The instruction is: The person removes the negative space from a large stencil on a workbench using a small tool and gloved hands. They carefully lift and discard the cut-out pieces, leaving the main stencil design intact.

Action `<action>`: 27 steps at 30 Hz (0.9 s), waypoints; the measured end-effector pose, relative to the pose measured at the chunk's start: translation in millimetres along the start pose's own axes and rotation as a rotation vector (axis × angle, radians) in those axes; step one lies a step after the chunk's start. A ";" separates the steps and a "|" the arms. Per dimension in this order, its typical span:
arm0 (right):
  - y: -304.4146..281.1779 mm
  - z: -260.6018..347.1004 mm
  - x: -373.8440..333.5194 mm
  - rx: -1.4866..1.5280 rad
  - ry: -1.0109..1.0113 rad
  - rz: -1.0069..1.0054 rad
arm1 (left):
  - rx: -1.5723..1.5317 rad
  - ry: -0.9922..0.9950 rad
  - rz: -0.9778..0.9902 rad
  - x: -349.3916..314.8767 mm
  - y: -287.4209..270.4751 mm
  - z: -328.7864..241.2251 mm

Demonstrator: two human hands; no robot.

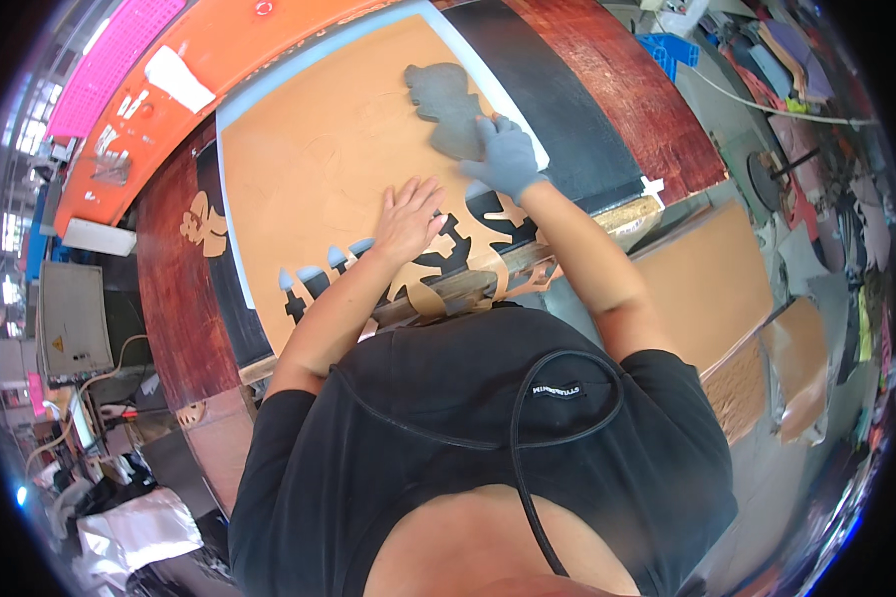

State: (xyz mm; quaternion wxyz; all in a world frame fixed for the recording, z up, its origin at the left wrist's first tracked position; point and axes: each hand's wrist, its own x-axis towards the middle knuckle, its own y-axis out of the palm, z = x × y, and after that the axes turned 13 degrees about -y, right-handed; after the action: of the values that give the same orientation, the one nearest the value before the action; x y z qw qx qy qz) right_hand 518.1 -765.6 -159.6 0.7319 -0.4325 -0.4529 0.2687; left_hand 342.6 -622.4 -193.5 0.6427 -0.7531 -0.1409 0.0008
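Observation:
A tan sheet [309, 139], leather-like, lies over a pale board [231, 239] on the worktable. My left hand [408, 221], bare, rests flat on the sheet near its front edge, fingers stretched out. My right hand [510, 161] wears a grey glove with fingertips exposed. Its thumb and fingers are at the near right edge of a dark grey, wavy-edged flat piece [443, 92], gripping it there. Cut-out gaps run along the sheet's near edge, and leftover tan strips [426, 298] hang over the table's front.
An orange machine beam [234, 55] spans the far side, carrying a pink basket [110, 65]. A tan cut scrap [205, 227] lies at the left on the dark red tabletop [174, 308]. More tan sheets [712, 274] are stacked at the right, below table height. A grey electrical box [73, 318] stands left.

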 end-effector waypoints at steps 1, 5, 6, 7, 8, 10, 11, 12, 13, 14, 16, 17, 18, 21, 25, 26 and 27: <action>2.7 3.4 9.1 -0.026 0.039 0.061 | 0.009 -0.008 -0.001 2.1 2.3 0.1; 7.3 11.7 22.6 -0.031 0.124 0.132 | 0.001 -0.008 -0.035 1.5 6.2 3.3; 7.2 11.7 21.3 -0.022 0.144 0.126 | -0.010 0.001 -0.067 0.9 7.0 3.8; 7.5 11.9 19.7 -0.021 0.134 0.113 | -0.014 -0.002 -0.071 0.2 8.0 4.0; 8.0 12.1 17.5 -0.023 0.136 0.108 | -0.031 0.009 -0.100 0.0 9.1 3.8; 10.0 12.4 14.6 -0.029 0.120 0.086 | -0.023 -0.011 -0.089 -0.1 10.4 3.1; 11.0 11.9 13.5 -0.035 0.103 0.067 | -0.027 -0.003 -0.103 0.1 10.7 2.6; 11.8 10.8 12.9 -0.036 0.108 0.080 | -0.019 -0.012 -0.101 0.3 10.6 2.3; 11.8 8.2 12.7 0.010 0.062 0.055 | -0.015 -0.011 -0.103 1.0 10.3 1.8; 10.7 3.9 12.6 0.060 0.036 0.060 | -0.007 -0.014 -0.093 1.3 9.6 1.6; 5.0 -8.9 9.2 0.259 0.097 -0.014 | 0.000 -0.019 -0.068 1.8 8.0 1.4; 0.7 -16.8 5.7 0.406 0.182 -0.098 | 0.003 -0.017 -0.059 1.8 7.1 1.3; -3.4 -24.8 2.2 0.551 0.268 -0.187 | 0.003 -0.023 -0.039 1.9 6.4 1.3; -21.3 -48.1 -34.0 0.510 0.438 -0.272 | -0.015 -0.005 -0.059 2.2 4.6 2.0; -26.4 -52.9 -96.8 0.313 0.433 -0.289 | -0.054 0.007 -0.062 5.5 -1.6 -1.3; -24.4 -49.2 -111.1 0.293 0.373 -0.299 | -0.067 0.012 -0.058 4.1 -5.6 -2.8; -23.1 -46.6 -122.2 0.269 0.399 -0.263 | -0.082 0.009 -0.048 1.2 -10.6 -4.3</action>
State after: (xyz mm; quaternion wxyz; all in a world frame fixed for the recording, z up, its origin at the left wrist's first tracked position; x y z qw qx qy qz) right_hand 505.4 -890.7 -202.0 0.8861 -0.3131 -0.3125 0.1385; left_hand 342.3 -624.9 -182.3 0.6119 -0.7751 -0.1558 -0.0239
